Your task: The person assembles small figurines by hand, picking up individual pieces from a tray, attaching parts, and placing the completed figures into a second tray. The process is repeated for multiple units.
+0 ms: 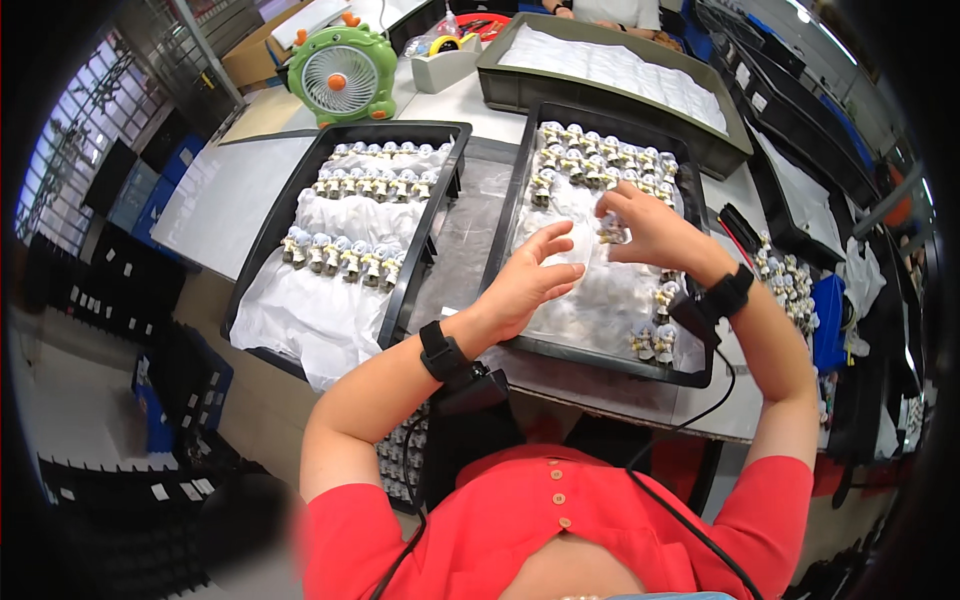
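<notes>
My left hand (532, 272) hovers over the near left part of the right black tray (498, 250), fingers spread and nothing in them. My right hand (655, 232) is over the middle of the same tray, its fingers and thumb curled round a small figurine (612, 231), which they partly hide. Rows of similar figurines (590, 145), grey-white on top with yellow and dark parts below, fill the tray's far end. A few more figurines (653, 344) stand at its near right corner. White lining (570, 310) shows between them.
Another black tray (448, 165) with rows of figurines on white lining stands at left. A green fan (342, 78), a tape dispenser (443, 70) and a large olive bin (625, 90) are behind. Loose figurines (790, 290) lie at right. Someone sits across the table. Cables hang from both wristbands.
</notes>
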`<act>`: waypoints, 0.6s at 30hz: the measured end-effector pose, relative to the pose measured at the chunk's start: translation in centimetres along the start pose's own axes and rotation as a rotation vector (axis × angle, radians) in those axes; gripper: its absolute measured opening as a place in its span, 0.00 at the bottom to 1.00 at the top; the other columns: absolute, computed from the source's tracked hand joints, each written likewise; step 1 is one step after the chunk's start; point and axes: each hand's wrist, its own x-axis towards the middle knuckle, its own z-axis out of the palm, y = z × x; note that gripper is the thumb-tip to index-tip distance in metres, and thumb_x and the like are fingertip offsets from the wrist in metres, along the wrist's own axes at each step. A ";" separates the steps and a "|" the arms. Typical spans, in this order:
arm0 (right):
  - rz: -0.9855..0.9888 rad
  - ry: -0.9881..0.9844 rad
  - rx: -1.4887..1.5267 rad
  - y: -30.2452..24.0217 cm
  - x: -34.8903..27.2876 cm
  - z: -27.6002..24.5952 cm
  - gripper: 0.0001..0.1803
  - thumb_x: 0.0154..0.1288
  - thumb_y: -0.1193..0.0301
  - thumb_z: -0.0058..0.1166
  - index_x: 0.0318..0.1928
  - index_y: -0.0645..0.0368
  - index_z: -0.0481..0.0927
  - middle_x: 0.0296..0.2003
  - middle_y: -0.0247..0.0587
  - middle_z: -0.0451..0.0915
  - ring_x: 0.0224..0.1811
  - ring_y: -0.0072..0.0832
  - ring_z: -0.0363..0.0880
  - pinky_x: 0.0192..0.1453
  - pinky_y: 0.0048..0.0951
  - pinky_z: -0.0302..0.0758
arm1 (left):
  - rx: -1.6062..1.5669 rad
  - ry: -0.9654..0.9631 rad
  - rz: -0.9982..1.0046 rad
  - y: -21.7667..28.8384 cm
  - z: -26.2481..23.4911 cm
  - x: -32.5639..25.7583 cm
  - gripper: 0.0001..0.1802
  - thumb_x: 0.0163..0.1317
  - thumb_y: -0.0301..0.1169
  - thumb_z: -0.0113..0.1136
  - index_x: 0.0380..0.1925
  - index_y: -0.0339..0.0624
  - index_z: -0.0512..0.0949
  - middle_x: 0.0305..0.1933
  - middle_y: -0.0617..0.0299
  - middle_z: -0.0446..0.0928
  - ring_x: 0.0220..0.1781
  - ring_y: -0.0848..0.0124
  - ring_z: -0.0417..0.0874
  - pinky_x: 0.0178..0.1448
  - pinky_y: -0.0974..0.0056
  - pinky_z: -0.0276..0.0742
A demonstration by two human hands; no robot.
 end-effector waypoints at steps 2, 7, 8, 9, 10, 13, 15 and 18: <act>-0.100 0.160 0.204 -2.3 0.7 0.0 0.25 0.45 0.73 0.64 0.46 0.58 0.72 0.42 0.42 0.72 0.40 0.36 0.75 0.44 0.33 0.74 | -0.045 -0.003 0.062 0.4 0.2 -0.1 0.39 0.59 0.30 0.61 0.67 0.44 0.52 0.68 0.55 0.54 0.61 0.67 0.69 0.60 0.62 0.69; -0.134 0.400 0.528 -3.5 0.4 3.0 0.27 0.47 0.77 0.64 0.51 0.57 0.71 0.46 0.35 0.75 0.44 0.26 0.75 0.47 0.26 0.75 | 0.062 -0.065 0.301 0.4 -0.1 1.0 0.38 0.60 0.28 0.59 0.68 0.44 0.52 0.63 0.58 0.62 0.59 0.69 0.72 0.57 0.64 0.71; -0.129 0.406 0.533 -3.1 0.4 3.6 0.28 0.48 0.78 0.64 0.53 0.56 0.71 0.48 0.34 0.75 0.45 0.25 0.75 0.49 0.26 0.76 | 0.077 -0.056 0.343 0.2 -0.3 1.3 0.37 0.61 0.27 0.58 0.68 0.44 0.52 0.60 0.59 0.66 0.57 0.71 0.73 0.57 0.65 0.72; -0.122 0.412 0.578 -2.7 0.4 4.3 0.29 0.48 0.77 0.64 0.53 0.56 0.70 0.48 0.34 0.75 0.46 0.25 0.75 0.49 0.26 0.76 | 0.091 -0.041 0.334 0.0 -0.3 1.4 0.37 0.61 0.27 0.58 0.68 0.44 0.52 0.60 0.58 0.66 0.57 0.70 0.73 0.58 0.64 0.72; -0.113 0.419 0.624 -2.4 0.4 4.9 0.29 0.49 0.77 0.64 0.53 0.56 0.70 0.49 0.34 0.75 0.46 0.25 0.75 0.49 0.26 0.76 | 0.105 -0.026 0.325 -0.2 -0.3 1.4 0.37 0.62 0.26 0.57 0.68 0.45 0.52 0.60 0.58 0.66 0.57 0.70 0.73 0.59 0.64 0.71; -0.090 0.400 0.724 -1.8 0.4 5.5 0.29 0.50 0.76 0.64 0.54 0.56 0.69 0.51 0.35 0.75 0.47 0.26 0.74 0.51 0.27 0.76 | 0.069 -0.008 0.300 -0.5 -0.3 1.4 0.37 0.62 0.26 0.56 0.68 0.45 0.51 0.60 0.57 0.65 0.57 0.70 0.73 0.60 0.63 0.71; -0.088 0.393 0.759 -1.6 0.4 5.6 0.29 0.51 0.76 0.63 0.55 0.57 0.69 0.51 0.35 0.74 0.48 0.26 0.74 0.52 0.27 0.76 | 0.044 -0.003 0.297 -0.7 -0.3 1.5 0.37 0.62 0.26 0.56 0.69 0.46 0.51 0.60 0.56 0.65 0.57 0.69 0.73 0.61 0.63 0.71; -0.088 0.356 0.834 -1.3 0.2 5.7 0.30 0.53 0.77 0.62 0.57 0.56 0.67 0.54 0.37 0.73 0.52 0.29 0.73 0.55 0.29 0.75 | 0.042 -0.002 0.310 -0.9 -0.4 1.7 0.37 0.62 0.25 0.56 0.69 0.46 0.51 0.61 0.55 0.64 0.58 0.68 0.73 0.61 0.63 0.71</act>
